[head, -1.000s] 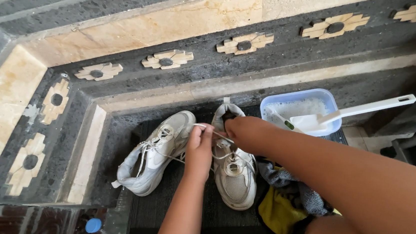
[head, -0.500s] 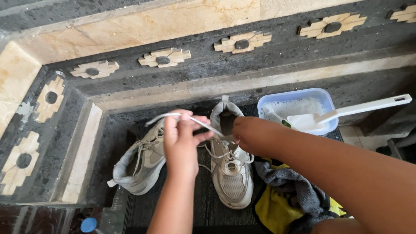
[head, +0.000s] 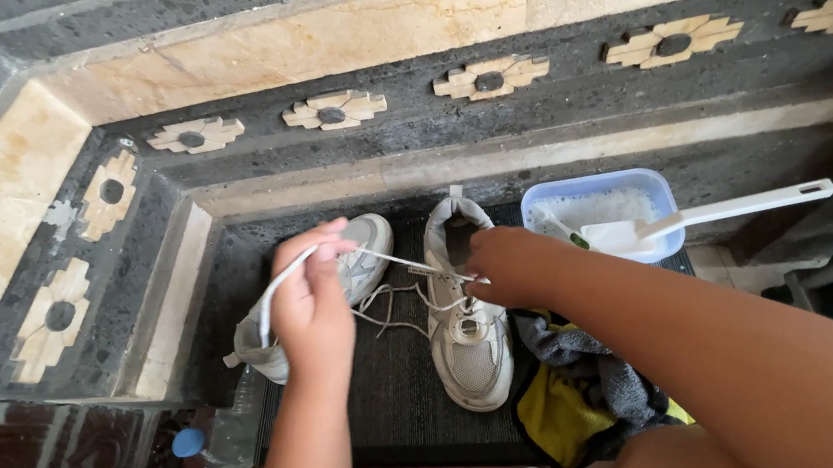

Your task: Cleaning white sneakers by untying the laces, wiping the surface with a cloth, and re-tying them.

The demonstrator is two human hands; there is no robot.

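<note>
Right now I see my left hand [head: 312, 307] pinching the thin white shoelace [head: 384, 257], pulled taut; my right hand [head: 506, 265] grips the upright white mesh sneaker [head: 467, 344] on the black mat [head: 393, 393], beside 1 more tipped white sneaker [head: 366, 260].

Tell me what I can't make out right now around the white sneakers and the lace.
Head view:
- Left white sneaker: mostly covered by the left hand.
- Right white sneaker: upper eyelets hidden under the right hand, so how far the white shoelace is threaded is unclear.
- Grey and yellow cloths: partly under the right forearm.
- Blue-capped bottle: mostly cut off by the bottom edge.
- Pale blue plastic tub: foamy contents indistinct.
</note>
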